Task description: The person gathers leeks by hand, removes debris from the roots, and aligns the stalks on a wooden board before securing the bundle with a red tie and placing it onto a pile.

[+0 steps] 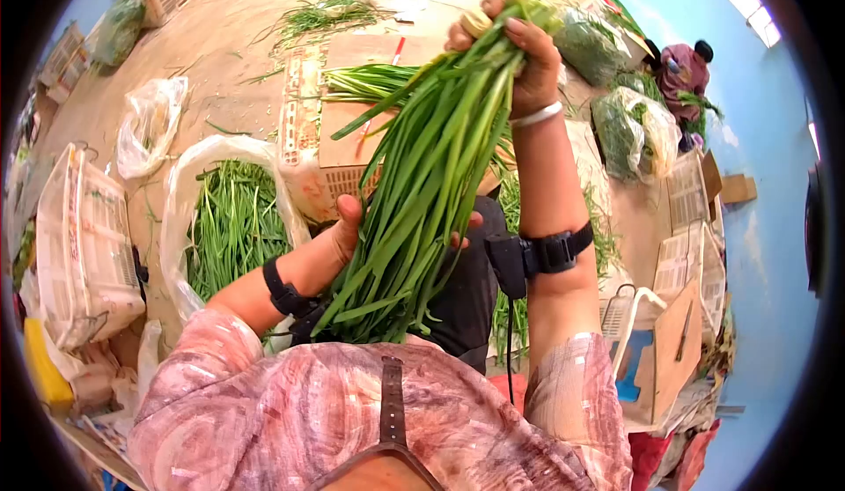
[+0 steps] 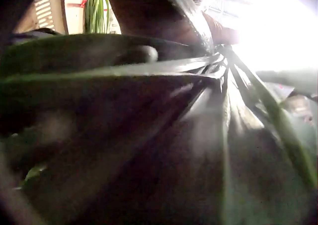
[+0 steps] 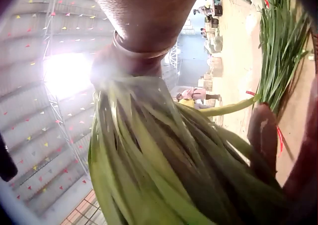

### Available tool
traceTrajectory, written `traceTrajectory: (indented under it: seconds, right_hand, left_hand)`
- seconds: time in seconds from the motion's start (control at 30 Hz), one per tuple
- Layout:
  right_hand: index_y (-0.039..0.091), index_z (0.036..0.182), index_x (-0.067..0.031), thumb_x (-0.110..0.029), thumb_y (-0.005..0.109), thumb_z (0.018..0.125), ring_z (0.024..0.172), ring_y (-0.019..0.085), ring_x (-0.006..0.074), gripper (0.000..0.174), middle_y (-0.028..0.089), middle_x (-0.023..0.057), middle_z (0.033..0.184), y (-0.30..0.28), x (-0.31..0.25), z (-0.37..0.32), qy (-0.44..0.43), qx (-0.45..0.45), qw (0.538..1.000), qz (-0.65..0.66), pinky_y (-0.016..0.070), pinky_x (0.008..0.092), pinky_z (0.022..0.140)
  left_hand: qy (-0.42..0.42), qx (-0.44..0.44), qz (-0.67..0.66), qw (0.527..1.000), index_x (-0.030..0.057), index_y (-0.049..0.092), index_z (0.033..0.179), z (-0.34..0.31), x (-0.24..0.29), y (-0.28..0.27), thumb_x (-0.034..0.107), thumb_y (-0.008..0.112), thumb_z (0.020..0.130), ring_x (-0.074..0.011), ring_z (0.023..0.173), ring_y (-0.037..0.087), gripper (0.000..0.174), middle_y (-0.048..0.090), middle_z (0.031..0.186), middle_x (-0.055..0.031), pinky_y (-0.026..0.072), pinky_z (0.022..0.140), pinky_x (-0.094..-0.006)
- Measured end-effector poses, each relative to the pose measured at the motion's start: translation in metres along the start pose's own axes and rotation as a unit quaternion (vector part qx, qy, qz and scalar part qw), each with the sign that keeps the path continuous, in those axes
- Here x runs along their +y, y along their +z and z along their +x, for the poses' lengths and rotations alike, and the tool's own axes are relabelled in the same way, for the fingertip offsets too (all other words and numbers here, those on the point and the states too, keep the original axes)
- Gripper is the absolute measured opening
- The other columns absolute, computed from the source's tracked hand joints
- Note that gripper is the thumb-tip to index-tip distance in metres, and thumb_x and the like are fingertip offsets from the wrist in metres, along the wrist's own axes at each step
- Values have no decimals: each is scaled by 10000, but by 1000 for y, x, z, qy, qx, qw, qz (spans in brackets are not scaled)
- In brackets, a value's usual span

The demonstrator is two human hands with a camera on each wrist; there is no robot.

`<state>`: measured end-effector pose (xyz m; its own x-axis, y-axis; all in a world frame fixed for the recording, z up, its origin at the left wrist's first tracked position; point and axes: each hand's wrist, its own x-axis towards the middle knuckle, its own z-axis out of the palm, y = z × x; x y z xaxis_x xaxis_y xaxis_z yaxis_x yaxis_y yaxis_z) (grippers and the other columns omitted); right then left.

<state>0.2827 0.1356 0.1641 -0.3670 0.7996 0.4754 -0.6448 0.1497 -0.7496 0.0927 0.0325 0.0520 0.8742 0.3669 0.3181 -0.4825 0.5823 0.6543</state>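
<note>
A thick bunch of garlic chives (image 1: 431, 165) slants across the head view, its root ends at the top and its leaves fanning down toward the chest. My right hand (image 1: 533, 64), with a pale bracelet at the wrist, grips the bunch near the root ends. Lower down, my left hand (image 1: 347, 227) lies behind the leaves, thumb up on one side and fingertips showing on the other. Leaves hide most of its palm. More chives (image 1: 370, 81) lie ahead on a cardboard sheet (image 1: 348, 125), with a red strip under them in the right wrist view.
The cardboard rests on a plastic crate (image 1: 299, 130). Left of it stands a clear bag (image 1: 180, 187) full of loose chives (image 1: 233, 218). White crates (image 1: 79, 244) line the left side. Filled bags (image 1: 629, 134) and another person (image 1: 685, 77) are at the right, near a blue wall.
</note>
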Motion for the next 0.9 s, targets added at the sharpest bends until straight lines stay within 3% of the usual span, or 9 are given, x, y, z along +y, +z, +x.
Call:
traceTrajectory:
  seconds: [0.1,0.17,0.2,0.37,0.57,0.63,0.7,0.8,0.9]
  right_hand:
    - [500,959,-83,-253,538,787,843,502,235,245,528,101,841,-4,-3,-1,14,-18,1000,-12,432,385,781]
    - [498,958,-86,-258,543,785,836,502,230,248,521,90,827,-10,-4,-4,5,-44,999,-5,433,389,779]
    - [498,958,-90,-262,546,780,831,500,223,253,515,77,820,-14,-5,-9,11,-24,1000,-4,430,387,774]
    - [528,925,-70,-235,598,731,806,560,270,265,557,133,795,-33,-7,-53,-33,82,996,27,473,398,725]
    - [522,906,-72,-230,610,716,770,532,256,262,534,127,773,-47,12,-92,-59,136,987,65,462,399,722]
    - [521,905,-74,-229,608,717,772,531,257,259,532,126,776,-48,15,-99,-58,146,985,78,464,396,721]
    - [521,905,-75,-228,606,718,774,529,257,256,531,124,778,-50,16,-102,-57,151,983,87,467,392,719]
    - [511,919,-78,-228,603,719,773,523,242,266,522,118,767,-47,11,-110,-77,162,980,81,473,387,702]
    - [517,1023,-37,-241,606,727,887,584,313,370,586,189,944,-55,-1,-131,-82,199,976,10,485,441,813]
  left_hand:
    - [-35,41,-49,997,38,169,1409,1,-20,-5,797,603,417,-344,1205,421,1322,424,1271,-272,285,1054,-441]
    - [-42,-11,-41,998,32,304,1355,-1,-26,-9,818,553,489,-330,1198,440,1196,490,1225,-249,312,1041,-429]
    - [-28,-85,-119,989,13,317,1342,8,-31,-12,752,631,496,-339,1180,456,1166,483,1222,-243,344,1026,-441]
    - [-104,-60,-250,961,-10,309,1337,-18,-29,-3,641,705,563,-356,1122,504,1087,416,1286,-231,388,1000,-435]
    - [-195,86,-168,962,2,393,1280,-30,-25,28,397,811,606,-277,1001,595,886,542,1157,-197,495,871,-370]
    - [-235,138,-96,957,2,497,1171,-25,-24,34,178,785,638,-212,883,626,631,602,1050,-158,517,779,-332]
    - [-266,161,0,951,6,544,1095,-18,-23,34,144,771,648,-178,833,621,520,630,969,-135,510,732,-302]
    - [-275,182,22,944,-1,486,1161,-12,-31,25,118,785,583,-193,785,619,661,618,926,-137,496,700,-297]
    - [-291,171,33,941,0,501,1139,-5,-27,19,92,774,586,-190,757,617,624,616,868,-109,490,691,-287]
